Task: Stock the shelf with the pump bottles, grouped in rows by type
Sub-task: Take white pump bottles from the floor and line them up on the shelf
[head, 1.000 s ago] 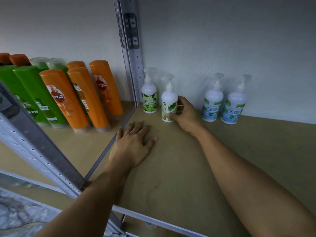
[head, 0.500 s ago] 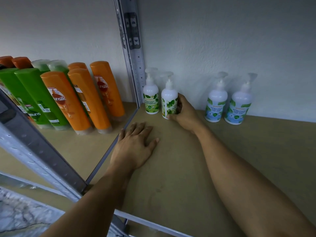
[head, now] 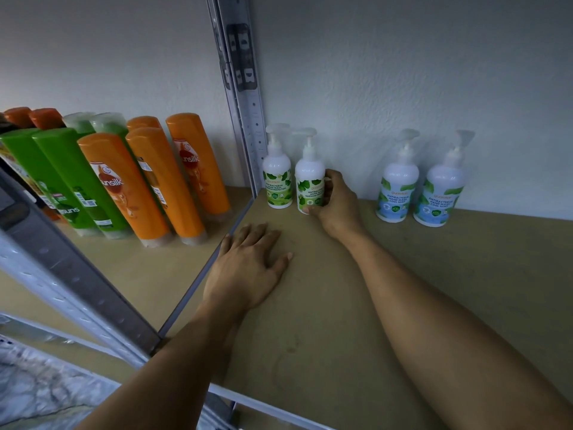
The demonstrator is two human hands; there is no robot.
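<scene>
Shelf (head: 449, 274): two green bottles (head: 277, 181), two blue bottles (head: 398, 187).

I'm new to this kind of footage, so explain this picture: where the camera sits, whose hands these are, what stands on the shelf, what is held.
There is no machine here: a person stocks a shelf, and one wide-angle camera worn on their head looks forward and down, so both arms reach in from below. The left hand lies flat on the brown shelf board. The right hand has its grip round a white pump bottle with a green leaf label, standing upright beside a matching green-label bottle near the metal upright. Further right, against the wall, stand two blue-label pump bottles. On the neighbouring shelf to the left stand orange shampoo bottles and green shampoo bottles.
</scene>
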